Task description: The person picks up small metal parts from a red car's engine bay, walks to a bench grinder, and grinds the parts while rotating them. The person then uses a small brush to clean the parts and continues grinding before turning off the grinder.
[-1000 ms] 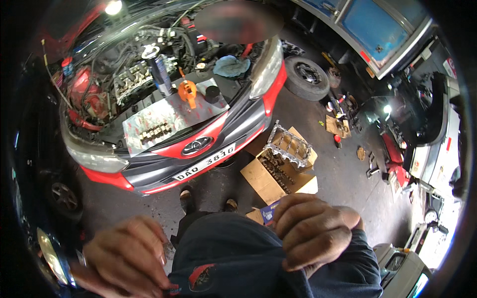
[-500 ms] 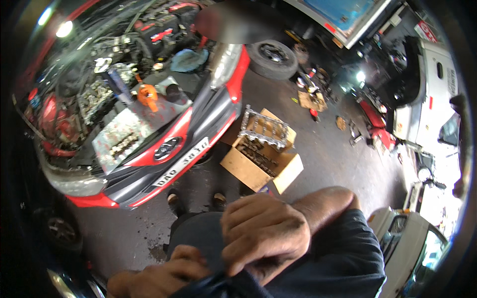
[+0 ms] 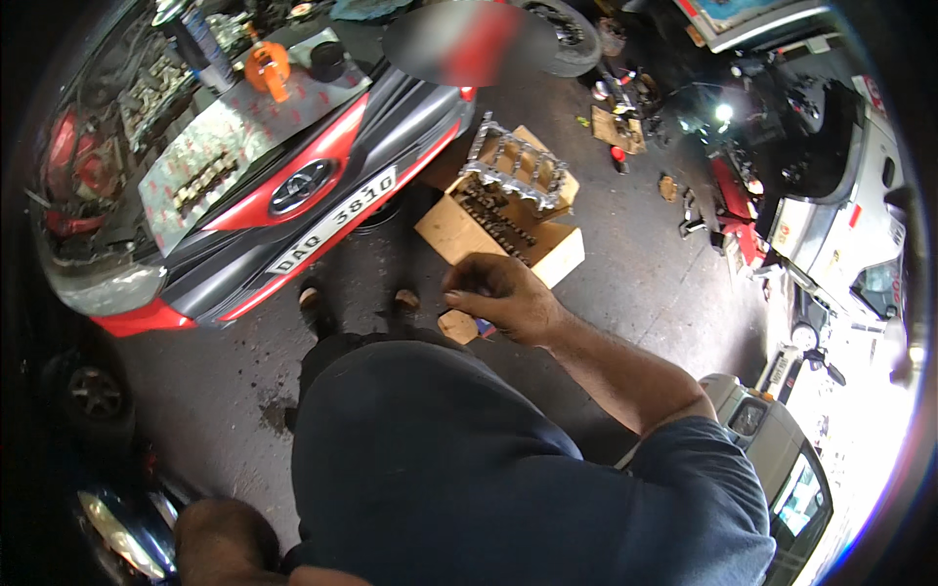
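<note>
My right hand [image 3: 503, 296] is held out in front of my body, its fingers half curled and the thumb a little apart from them. Nothing shows in its grasp. Below it in the picture is a cardboard box [image 3: 459, 234] with several dark metal parts [image 3: 493, 220] inside. A silvery ladder-shaped metal frame [image 3: 518, 166] leans across the box's far side. Only a sliver of my left hand [image 3: 330, 577] shows at the lower edge, beside my dark blue shirt [image 3: 440, 469]; its fingers are cut off from view.
A red and black car front [image 3: 322, 181] with a raised hood stands at left. On it lie a stained sheet [image 3: 210, 156], a spray can [image 3: 195, 44] and an orange object [image 3: 267, 70]. A tire [image 3: 572, 54] and scattered parts lie beyond; a light-coloured vehicle [image 3: 752, 420] stands at right.
Both hands have let go of the shirt they were gathering. The right has moved forward, toward the box; the left has dropped to the lower edge. The view has tilted down.
</note>
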`<action>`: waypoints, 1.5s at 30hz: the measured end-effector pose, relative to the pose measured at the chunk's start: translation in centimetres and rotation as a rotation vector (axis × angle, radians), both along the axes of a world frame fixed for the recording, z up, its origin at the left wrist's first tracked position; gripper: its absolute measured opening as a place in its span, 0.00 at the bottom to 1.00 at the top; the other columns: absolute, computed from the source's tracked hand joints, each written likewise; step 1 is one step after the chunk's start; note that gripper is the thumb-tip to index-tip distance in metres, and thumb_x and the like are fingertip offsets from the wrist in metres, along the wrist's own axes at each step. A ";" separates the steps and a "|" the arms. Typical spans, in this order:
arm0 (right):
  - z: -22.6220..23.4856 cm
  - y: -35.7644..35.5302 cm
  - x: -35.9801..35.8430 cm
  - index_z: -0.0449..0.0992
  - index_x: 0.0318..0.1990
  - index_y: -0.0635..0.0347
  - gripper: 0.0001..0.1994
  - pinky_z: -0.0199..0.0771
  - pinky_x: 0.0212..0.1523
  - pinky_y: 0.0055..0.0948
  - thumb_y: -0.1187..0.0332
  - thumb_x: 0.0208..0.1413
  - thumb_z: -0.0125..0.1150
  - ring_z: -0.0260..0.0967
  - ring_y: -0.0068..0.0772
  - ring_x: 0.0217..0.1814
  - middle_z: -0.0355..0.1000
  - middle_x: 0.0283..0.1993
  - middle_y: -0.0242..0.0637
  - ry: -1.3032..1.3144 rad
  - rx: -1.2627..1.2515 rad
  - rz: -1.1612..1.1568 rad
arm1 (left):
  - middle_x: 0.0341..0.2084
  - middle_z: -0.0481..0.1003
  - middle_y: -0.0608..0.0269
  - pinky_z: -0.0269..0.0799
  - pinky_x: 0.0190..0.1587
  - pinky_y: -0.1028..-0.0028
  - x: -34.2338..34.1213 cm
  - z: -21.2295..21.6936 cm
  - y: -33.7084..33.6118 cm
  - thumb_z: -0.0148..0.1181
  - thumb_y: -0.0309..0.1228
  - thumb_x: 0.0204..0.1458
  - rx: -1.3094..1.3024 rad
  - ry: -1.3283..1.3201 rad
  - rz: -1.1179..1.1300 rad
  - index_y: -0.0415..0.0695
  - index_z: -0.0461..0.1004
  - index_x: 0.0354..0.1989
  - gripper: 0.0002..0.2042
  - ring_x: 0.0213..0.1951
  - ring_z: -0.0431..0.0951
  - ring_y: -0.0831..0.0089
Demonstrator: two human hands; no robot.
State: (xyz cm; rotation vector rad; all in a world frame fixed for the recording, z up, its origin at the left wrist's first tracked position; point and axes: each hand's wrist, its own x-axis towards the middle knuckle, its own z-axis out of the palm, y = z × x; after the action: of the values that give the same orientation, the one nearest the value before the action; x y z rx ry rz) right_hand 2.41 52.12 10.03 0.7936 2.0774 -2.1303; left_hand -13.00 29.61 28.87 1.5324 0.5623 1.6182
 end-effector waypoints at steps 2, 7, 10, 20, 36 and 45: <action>-2.8 -0.3 1.5 0.74 0.42 0.64 0.11 0.71 0.43 0.22 0.68 0.56 0.65 0.70 0.20 0.40 0.74 0.38 0.32 -0.152 0.016 -0.026 | 0.42 0.78 0.62 0.58 0.57 0.56 1.4 0.9 -1.3 0.52 0.33 0.57 -0.118 -0.042 0.209 0.45 0.75 0.43 0.09 0.44 0.77 0.64; -5.8 0.5 3.7 0.75 0.42 0.65 0.13 0.70 0.41 0.23 0.66 0.54 0.66 0.70 0.22 0.39 0.74 0.36 0.34 -0.219 -0.092 -0.098 | 0.42 0.78 0.57 0.54 0.54 0.47 0.8 2.0 0.6 0.54 0.41 0.58 -0.178 -0.173 0.030 0.42 0.76 0.40 0.14 0.45 0.75 0.50; -5.7 1.5 3.9 0.75 0.41 0.65 0.11 0.70 0.38 0.23 0.69 0.53 0.66 0.70 0.22 0.38 0.74 0.36 0.33 -0.160 -0.089 -0.166 | 0.43 0.77 0.54 0.51 0.53 0.44 3.1 1.0 3.0 0.56 0.48 0.56 0.016 -0.454 0.072 0.41 0.76 0.40 0.20 0.48 0.72 0.39; -6.4 2.9 4.8 0.74 0.46 0.65 0.18 0.74 0.41 0.25 0.70 0.49 0.72 0.71 0.26 0.37 0.73 0.37 0.35 -0.319 -0.129 -0.177 | 0.40 0.78 0.56 0.35 0.60 0.45 2.4 -3.1 2.6 0.61 0.51 0.52 0.157 -0.397 -0.177 0.41 0.78 0.33 0.22 0.58 0.65 0.32; -3.7 2.3 -1.4 0.75 0.47 0.59 0.13 0.78 0.36 0.24 0.63 0.57 0.64 0.70 0.22 0.35 0.72 0.33 0.31 -0.419 0.347 0.327 | 0.43 0.79 0.52 0.15 0.62 0.43 0.7 -4.0 4.3 0.53 0.59 0.54 0.238 -0.251 -0.193 0.35 0.77 0.45 0.32 0.65 0.55 0.32; -9.3 -0.1 -0.2 0.76 0.53 0.55 0.19 0.73 0.49 0.34 0.60 0.56 0.63 0.74 0.39 0.45 0.76 0.40 0.41 -0.588 0.341 0.574 | 0.39 0.79 0.62 0.61 0.58 0.58 -8.1 -16.8 -11.5 0.71 0.41 0.44 -1.297 0.341 0.654 0.50 0.82 0.41 0.16 0.48 0.77 0.65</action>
State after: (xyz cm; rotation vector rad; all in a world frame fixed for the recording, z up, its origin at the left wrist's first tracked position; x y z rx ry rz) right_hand 2.16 51.99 0.68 0.6342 2.0157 -1.1056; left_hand -21.14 18.15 12.08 0.5946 1.9613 0.9154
